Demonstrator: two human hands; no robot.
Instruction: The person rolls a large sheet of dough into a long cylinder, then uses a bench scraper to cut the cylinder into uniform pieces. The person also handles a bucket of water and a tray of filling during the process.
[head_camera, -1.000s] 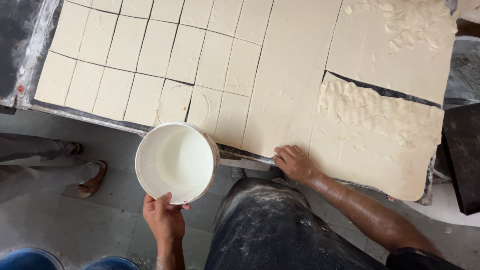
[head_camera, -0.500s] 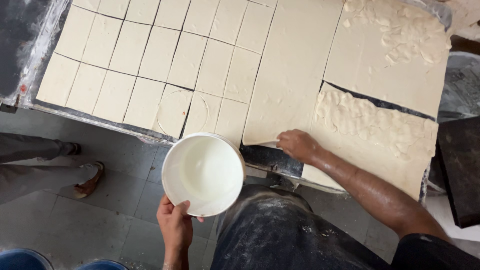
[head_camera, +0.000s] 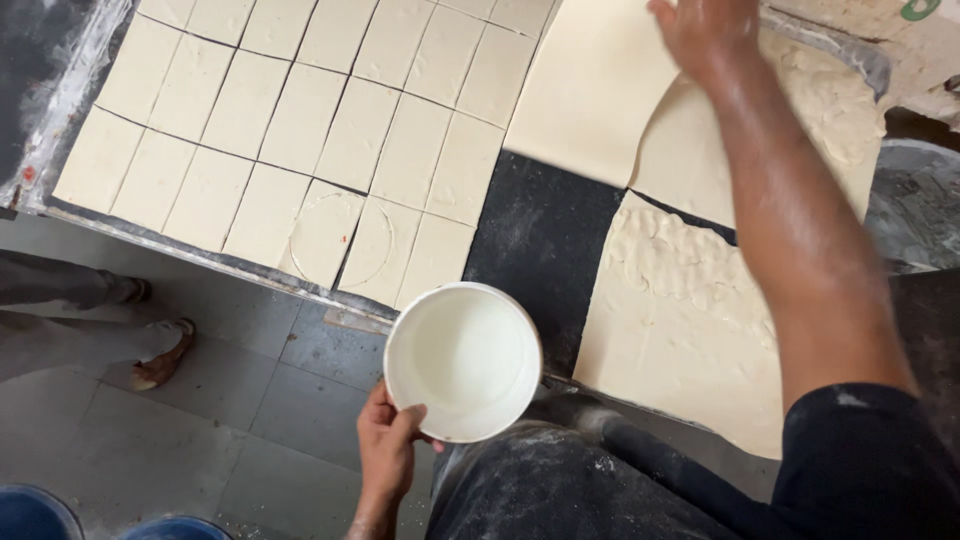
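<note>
My left hand (head_camera: 388, 445) grips the rim of a round white bowl (head_camera: 462, 360) holding white liquid, held level just off the table's front edge. My right hand (head_camera: 705, 30) reaches far across the table and pinches a lifted, folded-back flap of a pale dough sheet (head_camera: 590, 90). Where the sheet was lifted, the dark table top (head_camera: 545, 240) shows. To the left lies dough cut into several squares (head_camera: 300, 120), one marked with a faint ring. To the right sits a rough-topped dough slab (head_camera: 690, 320).
Another person's leg and sandalled foot (head_camera: 150, 365) stand on the grey tiled floor at the left. A blue object (head_camera: 40, 515) sits at the bottom left corner. A dark metal container (head_camera: 915, 200) is at the right edge. My flour-dusted dark trousers (head_camera: 560, 490) fill the bottom.
My right hand took the near edge of the plain dough sheet and pulled it up and away, folding it back and baring the dark table. The bowl shifted right.
</note>
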